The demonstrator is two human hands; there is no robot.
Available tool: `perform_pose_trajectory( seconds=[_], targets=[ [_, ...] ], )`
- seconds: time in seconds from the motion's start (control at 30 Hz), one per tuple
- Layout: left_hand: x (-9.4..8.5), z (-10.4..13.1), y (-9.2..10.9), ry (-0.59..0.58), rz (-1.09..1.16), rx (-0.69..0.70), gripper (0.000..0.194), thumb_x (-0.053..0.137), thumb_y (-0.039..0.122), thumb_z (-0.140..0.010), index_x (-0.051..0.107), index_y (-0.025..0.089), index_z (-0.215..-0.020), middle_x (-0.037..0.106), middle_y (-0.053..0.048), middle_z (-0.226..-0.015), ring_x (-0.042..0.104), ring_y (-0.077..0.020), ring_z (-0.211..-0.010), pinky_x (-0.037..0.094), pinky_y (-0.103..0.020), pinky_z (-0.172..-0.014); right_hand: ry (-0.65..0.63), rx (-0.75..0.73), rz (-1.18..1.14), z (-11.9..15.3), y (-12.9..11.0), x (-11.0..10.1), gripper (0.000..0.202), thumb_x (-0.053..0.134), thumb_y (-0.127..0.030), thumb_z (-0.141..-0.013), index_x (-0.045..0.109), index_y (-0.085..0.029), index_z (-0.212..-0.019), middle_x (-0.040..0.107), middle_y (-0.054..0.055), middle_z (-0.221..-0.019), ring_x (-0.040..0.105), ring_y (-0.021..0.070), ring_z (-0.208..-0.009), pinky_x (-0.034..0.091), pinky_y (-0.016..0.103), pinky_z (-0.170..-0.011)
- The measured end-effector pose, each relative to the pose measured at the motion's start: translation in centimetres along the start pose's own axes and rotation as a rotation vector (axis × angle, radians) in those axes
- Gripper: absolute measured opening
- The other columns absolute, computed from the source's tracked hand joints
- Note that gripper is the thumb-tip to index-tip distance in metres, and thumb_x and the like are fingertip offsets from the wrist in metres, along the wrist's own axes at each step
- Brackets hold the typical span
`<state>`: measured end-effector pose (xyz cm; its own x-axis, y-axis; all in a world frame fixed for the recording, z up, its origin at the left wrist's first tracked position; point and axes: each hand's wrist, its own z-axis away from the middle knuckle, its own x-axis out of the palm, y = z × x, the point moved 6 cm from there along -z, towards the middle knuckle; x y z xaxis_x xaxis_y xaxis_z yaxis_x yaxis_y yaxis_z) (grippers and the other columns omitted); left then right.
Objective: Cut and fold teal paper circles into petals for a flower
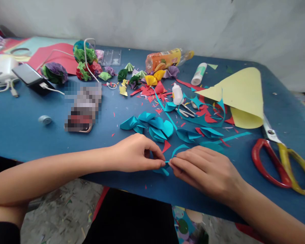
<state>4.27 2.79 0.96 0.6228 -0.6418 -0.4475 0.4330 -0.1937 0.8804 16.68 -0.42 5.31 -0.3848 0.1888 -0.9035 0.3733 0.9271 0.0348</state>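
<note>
Near the table's front edge, my left hand (139, 153) and my right hand (205, 167) meet with their fingertips close together. Both pinch a narrow blue paper strip (167, 162), most of which is hidden by the fingers. A curved piece of the blue paper shows above the right fingertips, and another bit hangs below the left ones. Just beyond my left hand lies a cluster of folded blue paper pieces (152, 123). More folded blue pieces (189, 135) lie beyond my right hand, beside a long blue strip (234, 137).
Scissors (271, 135) with red and yellow handles lie at the right, by a curled yellow sheet (246, 91). Red scraps, a small white glue bottle (177, 94) and an orange-labelled bottle (165, 60) are farther back. A phone (82, 108) and power bank (32, 79) lie left.
</note>
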Motion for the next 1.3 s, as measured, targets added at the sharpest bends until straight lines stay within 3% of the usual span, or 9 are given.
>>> perform_pose_trajectory(
  seconds=[0.13,0.27,0.47,0.67,1.1,1.3],
  targets=[
    [0.0,0.0,0.1,0.055,0.017,0.032,0.014,0.064,0.024,-0.077,0.072,0.013,-0.082,0.067,-0.001,-0.068,0.053,-0.0077,-0.058,0.037,-0.017,-0.052,0.036,0.076,-0.038,0.2,0.3,0.1,0.006,0.053,-0.015,-0.088,0.058,-0.018,-0.087,0.068,0.003,-0.074,0.062,0.0141,-0.064,0.049,0.027,-0.059],
    [-0.3,0.1,0.5,0.153,-0.061,0.105,0.012,0.063,0.020,-0.077,0.072,0.013,-0.080,0.068,-0.001,-0.070,0.054,-0.0072,-0.059,0.036,-0.016,-0.053,0.081,0.249,-0.244,0.4,1.1,0.7,0.009,0.054,-0.017,-0.088,0.061,-0.018,-0.093,0.071,0.004,-0.084,0.067,0.0142,-0.075,0.054,0.024,-0.066],
    [-0.5,0.3,0.8,0.250,-0.155,0.225,0.011,0.062,0.019,-0.079,0.072,0.014,-0.079,0.069,-0.002,-0.071,0.058,-0.0084,-0.061,0.040,-0.018,-0.056,0.077,0.435,-0.473,0.5,2.1,1.6,0.009,0.057,-0.015,-0.085,0.066,-0.019,-0.085,0.073,0.001,-0.080,0.069,0.0122,-0.071,0.056,0.020,-0.067],
    [-0.6,0.6,1.2,0.301,-0.220,0.336,0.012,0.061,0.018,-0.080,0.072,0.013,-0.078,0.069,-0.003,-0.069,0.061,-0.0099,-0.062,0.043,-0.018,-0.059,0.044,0.490,-0.553,0.4,2.5,1.8,0.013,0.058,-0.014,-0.083,0.069,-0.019,-0.082,0.074,0.000,-0.080,0.069,0.0115,-0.069,0.056,0.018,-0.067],
    [-0.5,0.9,1.9,0.363,-0.238,0.402,0.014,0.059,0.015,-0.080,0.071,0.013,-0.074,0.067,-0.003,-0.065,0.060,-0.0098,-0.061,0.045,-0.018,-0.058,0.071,0.486,-0.540,0.4,2.3,1.2,0.017,0.055,-0.009,-0.083,0.070,-0.019,-0.084,0.074,0.001,-0.081,0.070,0.0127,-0.070,0.057,0.020,-0.068],
    [-1.1,1.2,2.3,0.463,-0.204,0.465,0.010,0.061,0.013,-0.079,0.070,0.012,-0.074,0.069,-0.003,-0.067,0.062,-0.0090,-0.062,0.049,-0.016,-0.060,0.060,0.664,-0.662,0.6,3.6,1.9,0.010,0.063,-0.015,-0.077,0.071,-0.020,-0.082,0.074,0.001,-0.078,0.070,0.0148,-0.068,0.057,0.020,-0.065]
  ],
)
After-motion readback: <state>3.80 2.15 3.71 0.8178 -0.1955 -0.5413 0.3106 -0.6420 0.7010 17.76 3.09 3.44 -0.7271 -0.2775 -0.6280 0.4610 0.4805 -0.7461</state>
